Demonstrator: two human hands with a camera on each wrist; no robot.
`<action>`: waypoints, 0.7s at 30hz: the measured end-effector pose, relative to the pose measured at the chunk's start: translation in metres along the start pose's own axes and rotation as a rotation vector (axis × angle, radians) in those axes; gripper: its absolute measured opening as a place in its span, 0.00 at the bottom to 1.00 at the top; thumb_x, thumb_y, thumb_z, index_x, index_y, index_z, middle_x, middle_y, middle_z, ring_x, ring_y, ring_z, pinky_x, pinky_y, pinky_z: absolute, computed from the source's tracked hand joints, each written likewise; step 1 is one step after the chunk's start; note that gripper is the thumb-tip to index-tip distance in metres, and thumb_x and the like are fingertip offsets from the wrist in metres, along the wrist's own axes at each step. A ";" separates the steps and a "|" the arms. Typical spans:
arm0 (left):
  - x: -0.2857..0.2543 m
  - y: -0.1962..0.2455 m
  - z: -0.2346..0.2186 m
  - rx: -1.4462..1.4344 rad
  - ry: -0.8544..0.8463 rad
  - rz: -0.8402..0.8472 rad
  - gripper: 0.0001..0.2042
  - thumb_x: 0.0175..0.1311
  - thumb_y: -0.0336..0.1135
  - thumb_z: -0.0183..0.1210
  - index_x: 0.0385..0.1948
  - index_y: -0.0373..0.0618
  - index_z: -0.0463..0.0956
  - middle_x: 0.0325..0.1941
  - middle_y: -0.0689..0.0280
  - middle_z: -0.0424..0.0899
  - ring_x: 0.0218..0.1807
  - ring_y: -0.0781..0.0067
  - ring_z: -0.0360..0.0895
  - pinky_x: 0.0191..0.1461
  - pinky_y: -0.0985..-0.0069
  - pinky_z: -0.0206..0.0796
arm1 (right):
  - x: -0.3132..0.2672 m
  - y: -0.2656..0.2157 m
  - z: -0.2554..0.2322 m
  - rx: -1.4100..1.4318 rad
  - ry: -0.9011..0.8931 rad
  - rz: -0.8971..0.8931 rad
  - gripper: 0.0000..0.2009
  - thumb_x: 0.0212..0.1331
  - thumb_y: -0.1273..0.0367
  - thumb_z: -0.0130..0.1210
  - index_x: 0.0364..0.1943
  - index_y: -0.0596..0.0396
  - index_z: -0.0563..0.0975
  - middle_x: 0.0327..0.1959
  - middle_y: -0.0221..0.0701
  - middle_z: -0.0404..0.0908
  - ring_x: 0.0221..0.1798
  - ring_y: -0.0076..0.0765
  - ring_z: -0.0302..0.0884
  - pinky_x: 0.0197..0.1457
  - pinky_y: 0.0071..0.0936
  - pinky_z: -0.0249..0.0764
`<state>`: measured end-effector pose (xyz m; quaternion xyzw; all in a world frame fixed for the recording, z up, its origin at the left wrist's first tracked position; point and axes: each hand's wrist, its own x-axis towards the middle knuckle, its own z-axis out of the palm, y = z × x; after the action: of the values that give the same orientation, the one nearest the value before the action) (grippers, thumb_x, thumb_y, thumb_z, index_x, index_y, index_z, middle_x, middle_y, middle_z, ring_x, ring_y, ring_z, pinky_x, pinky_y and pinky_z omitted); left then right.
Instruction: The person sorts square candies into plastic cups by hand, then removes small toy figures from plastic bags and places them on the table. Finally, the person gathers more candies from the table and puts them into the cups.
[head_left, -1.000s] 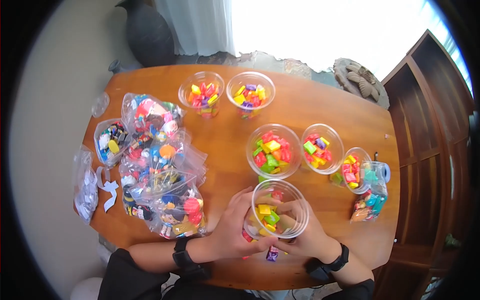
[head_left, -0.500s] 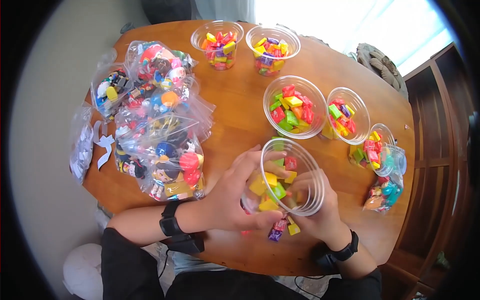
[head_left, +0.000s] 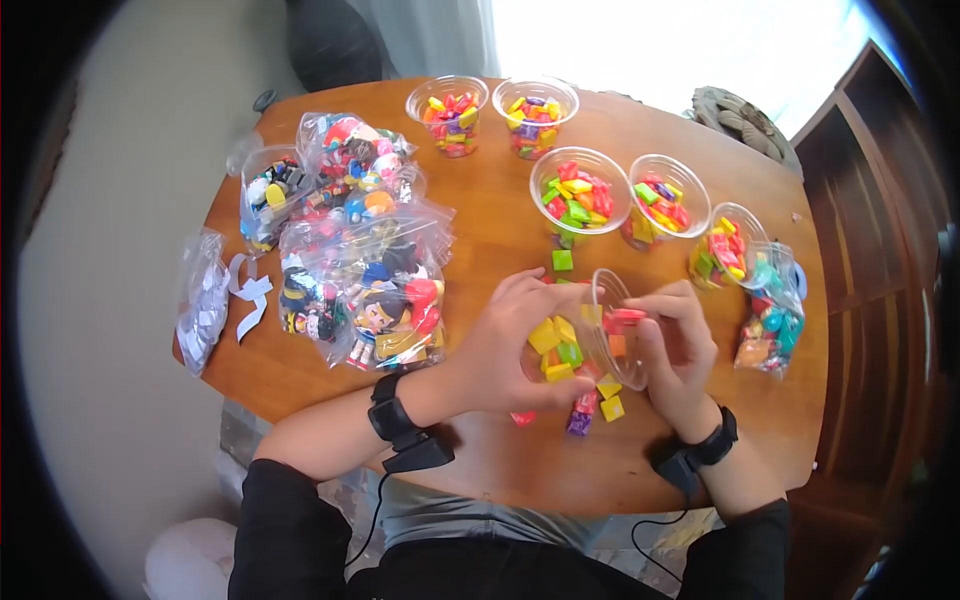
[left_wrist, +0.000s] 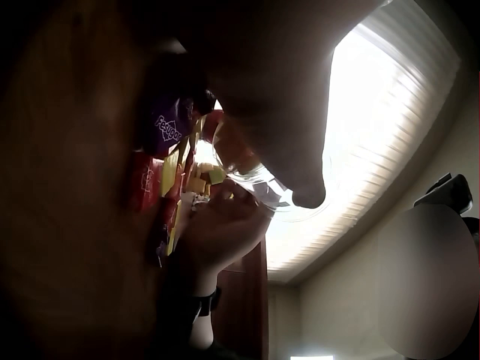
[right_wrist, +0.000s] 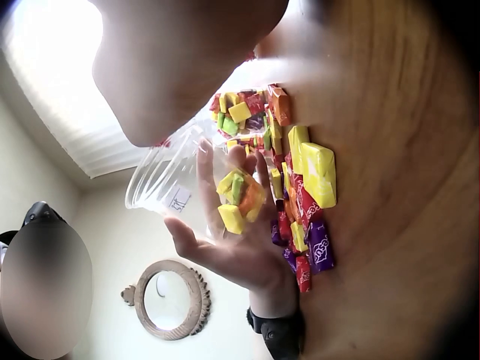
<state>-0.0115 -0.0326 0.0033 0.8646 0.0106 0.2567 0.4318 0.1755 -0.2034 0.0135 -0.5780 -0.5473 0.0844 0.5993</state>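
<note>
A clear plastic cup [head_left: 641,376] lies tipped in my left hand [head_left: 490,350], its mouth facing right, with yellow and green candies inside. In the right wrist view the left hand [right_wrist: 251,259] curves round the cup [right_wrist: 154,176], thumb and fingers on opposite sides. At the cup's mouth my right hand [head_left: 682,355] pinches a red candy [head_left: 627,316] between thumb and fingers. Below the cup, loose wrapped candies [head_left: 611,408] lie on the wood, among them yellow and purple [right_wrist: 320,246] ones. The left wrist view is dark, with the right hand [left_wrist: 225,232] beyond the cup.
Several candy-filled cups stand farther back, including one at the back left [head_left: 452,120] and one near the middle [head_left: 580,190]. Bags of figurines [head_left: 375,290] cover the table's left part. Another bag [head_left: 772,325] lies at the right edge. A green candy [head_left: 562,260] sits behind the left hand.
The cup has tipped further to the right. My right hand has come from the cup's side to its mouth, now pinching a red candy. The head view has shifted.
</note>
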 end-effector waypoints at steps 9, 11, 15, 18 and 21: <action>0.002 0.000 0.004 -0.078 0.126 -0.046 0.38 0.64 0.53 0.75 0.72 0.43 0.74 0.64 0.55 0.86 0.69 0.48 0.81 0.83 0.54 0.59 | 0.000 0.004 0.009 0.158 0.143 0.091 0.07 0.81 0.74 0.57 0.55 0.61 0.79 0.44 0.29 0.80 0.41 0.18 0.73 0.47 0.20 0.71; 0.004 0.000 0.000 -0.162 0.109 -0.125 0.38 0.66 0.52 0.74 0.73 0.42 0.72 0.66 0.54 0.85 0.70 0.51 0.81 0.82 0.58 0.61 | -0.007 0.009 0.014 0.253 0.201 0.206 0.07 0.82 0.73 0.56 0.55 0.61 0.77 0.45 0.28 0.81 0.42 0.16 0.73 0.46 0.19 0.71; 0.003 0.003 0.006 -0.330 0.160 -0.180 0.39 0.74 0.53 0.67 0.77 0.35 0.64 0.66 0.56 0.84 0.73 0.66 0.77 0.79 0.65 0.65 | -0.002 0.017 0.004 0.134 -0.083 0.438 0.08 0.77 0.73 0.60 0.54 0.60 0.78 0.48 0.31 0.82 0.44 0.22 0.77 0.47 0.24 0.74; 0.006 0.005 0.006 -0.366 0.160 -0.200 0.39 0.76 0.52 0.66 0.77 0.33 0.63 0.67 0.55 0.82 0.73 0.67 0.77 0.80 0.65 0.65 | 0.001 0.002 0.007 -0.309 -0.279 0.119 0.16 0.65 0.71 0.69 0.53 0.62 0.80 0.47 0.43 0.78 0.53 0.51 0.78 0.56 0.41 0.78; 0.005 0.006 0.004 -0.387 0.139 -0.224 0.39 0.76 0.52 0.66 0.78 0.33 0.61 0.69 0.55 0.81 0.74 0.66 0.76 0.81 0.64 0.63 | 0.001 -0.001 0.007 -0.343 -0.292 -0.021 0.17 0.65 0.71 0.69 0.55 0.61 0.81 0.50 0.44 0.78 0.55 0.52 0.78 0.60 0.43 0.78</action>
<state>-0.0071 -0.0382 0.0085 0.7394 0.0870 0.2632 0.6136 0.1703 -0.1990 0.0133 -0.6476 -0.6405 0.0665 0.4074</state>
